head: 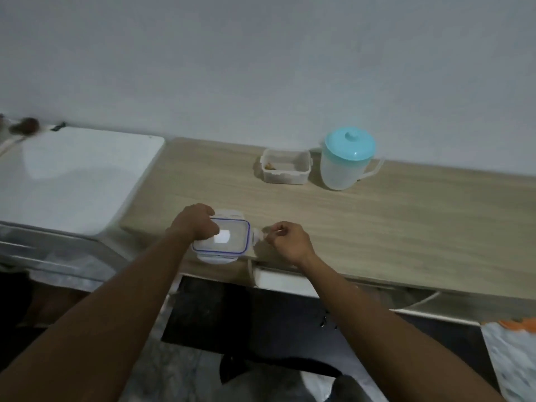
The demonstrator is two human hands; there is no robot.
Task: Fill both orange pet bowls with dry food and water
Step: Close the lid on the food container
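A clear container lid with a blue seal [229,240] lies at the front edge of the wooden counter [377,227]. My left hand [194,223] is closed over the lid's left side. My right hand [285,239] pinches the lid's right clip flap between thumb and fingers. Further back stands an open clear food container [285,169] with a little brown dry food at its bottom. To its right stands a translucent water jug with a teal lid [348,158], its handle pointing right. No orange bowl is clearly in view.
A white appliance top [78,175] adjoins the counter on the left, with small dark objects [24,126] behind it. A grey wall rises behind. A patterned bag with an orange edge [510,352] shows at lower right. Dark floor and cloth lie below the counter.
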